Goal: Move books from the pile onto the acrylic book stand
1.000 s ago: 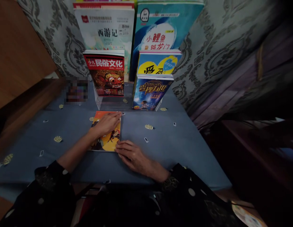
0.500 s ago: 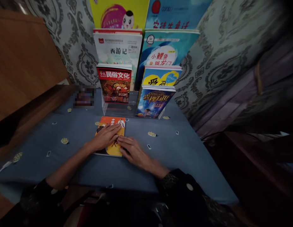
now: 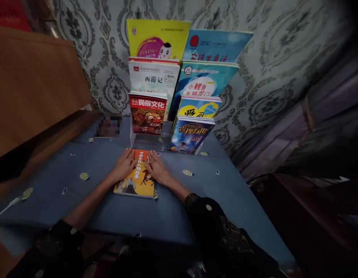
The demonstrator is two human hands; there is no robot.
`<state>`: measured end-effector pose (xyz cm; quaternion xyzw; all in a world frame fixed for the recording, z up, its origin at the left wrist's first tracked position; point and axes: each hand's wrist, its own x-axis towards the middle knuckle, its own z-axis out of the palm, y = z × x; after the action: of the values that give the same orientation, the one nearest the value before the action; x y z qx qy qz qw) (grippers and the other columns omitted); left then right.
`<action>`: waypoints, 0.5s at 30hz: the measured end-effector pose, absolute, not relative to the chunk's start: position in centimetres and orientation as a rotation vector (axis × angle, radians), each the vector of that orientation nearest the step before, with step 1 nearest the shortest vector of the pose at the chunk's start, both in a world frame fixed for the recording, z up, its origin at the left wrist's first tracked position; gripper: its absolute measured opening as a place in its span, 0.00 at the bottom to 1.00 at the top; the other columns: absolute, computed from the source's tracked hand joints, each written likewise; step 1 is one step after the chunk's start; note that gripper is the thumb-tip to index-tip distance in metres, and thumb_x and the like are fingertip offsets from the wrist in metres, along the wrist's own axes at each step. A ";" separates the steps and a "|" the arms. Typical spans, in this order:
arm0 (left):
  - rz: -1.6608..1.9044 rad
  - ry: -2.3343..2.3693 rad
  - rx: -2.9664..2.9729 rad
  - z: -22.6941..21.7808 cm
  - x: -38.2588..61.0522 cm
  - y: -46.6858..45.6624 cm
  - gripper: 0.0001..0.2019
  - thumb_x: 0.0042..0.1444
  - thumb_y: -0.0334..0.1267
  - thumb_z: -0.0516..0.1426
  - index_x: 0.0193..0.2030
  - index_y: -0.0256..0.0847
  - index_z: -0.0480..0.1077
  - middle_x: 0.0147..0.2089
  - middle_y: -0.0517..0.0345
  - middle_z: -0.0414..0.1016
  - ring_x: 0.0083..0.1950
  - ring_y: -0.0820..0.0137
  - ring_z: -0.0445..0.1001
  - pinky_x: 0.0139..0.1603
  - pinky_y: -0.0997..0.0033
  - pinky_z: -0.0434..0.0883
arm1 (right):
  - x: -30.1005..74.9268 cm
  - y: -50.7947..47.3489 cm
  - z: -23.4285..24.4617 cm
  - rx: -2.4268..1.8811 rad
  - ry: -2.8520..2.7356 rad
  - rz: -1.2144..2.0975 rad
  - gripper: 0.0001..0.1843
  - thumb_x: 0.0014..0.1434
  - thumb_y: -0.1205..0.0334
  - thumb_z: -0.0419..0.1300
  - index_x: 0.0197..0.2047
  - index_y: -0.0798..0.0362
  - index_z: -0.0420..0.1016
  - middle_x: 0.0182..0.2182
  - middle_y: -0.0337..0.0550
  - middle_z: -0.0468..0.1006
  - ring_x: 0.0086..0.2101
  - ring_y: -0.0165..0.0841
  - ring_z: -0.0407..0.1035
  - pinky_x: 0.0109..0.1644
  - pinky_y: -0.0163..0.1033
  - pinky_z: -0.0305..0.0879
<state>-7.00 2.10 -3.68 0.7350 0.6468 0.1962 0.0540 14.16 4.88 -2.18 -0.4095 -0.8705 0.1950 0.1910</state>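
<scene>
An orange and yellow paperback book [image 3: 142, 185] with white Chinese lettering and drawn figures lies flat on the blue tablecloth [image 3: 95, 204]. At its upper left edge rests my left hand [image 3: 124, 166], fingers stretched forward and thumb over the cover. My right hand [image 3: 158, 169] lies along the upper right edge, its fingers also straight and its thumb on the cover. Both hands touch the book without wrapping round it. Just beyond it stands a clear display rack [image 3: 147, 142] with books in tiers.
On the rack, a red-topped book [image 3: 148, 116] is at the left and a dark blue book [image 3: 190, 135] at the right, with larger books behind. A blurred-out item [image 3: 109, 125] lies at the back left. Wooden furniture [image 3: 37, 73] borders the left side.
My hands have parted from the middle of the cover to its left and right sides, uncovering the title. The view has tilted up, showing more of the rack's top.
</scene>
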 end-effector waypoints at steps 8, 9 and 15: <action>0.786 2.114 2.055 -3.6 -5.9 1.0 0.25 0.68 0.42 0.46 0.66 0.30 0.62 0.70 0.35 0.62 0.70 0.54 0.64 0.68 0.55 0.63 | 14.8 -1.5 -1.7 -1.264 -2.490 0.512 0.40 0.67 0.52 0.55 0.74 0.65 0.49 0.73 0.63 0.44 0.72 0.51 0.42 0.73 0.59 0.45; 0.825 2.118 2.033 -3.6 -5.9 0.9 0.25 0.67 0.42 0.47 0.66 0.30 0.63 0.70 0.34 0.62 0.70 0.54 0.65 0.68 0.54 0.63 | 14.9 -2.3 -1.5 -1.267 -2.505 0.529 0.41 0.67 0.52 0.56 0.74 0.67 0.49 0.73 0.64 0.44 0.72 0.51 0.41 0.74 0.58 0.45; 1.222 1.917 1.698 -3.6 -6.0 0.6 0.20 0.60 0.38 0.53 0.57 0.35 0.70 0.58 0.41 0.75 0.63 0.54 0.72 0.66 0.52 0.66 | 15.4 -4.9 0.2 -1.294 -2.533 0.634 0.40 0.67 0.56 0.56 0.73 0.70 0.50 0.73 0.63 0.43 0.72 0.51 0.38 0.75 0.56 0.41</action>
<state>-6.05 0.56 -3.56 0.5917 0.6677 0.4256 0.1516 15.43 -4.88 0.19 -0.4412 -0.8636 0.2161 0.1135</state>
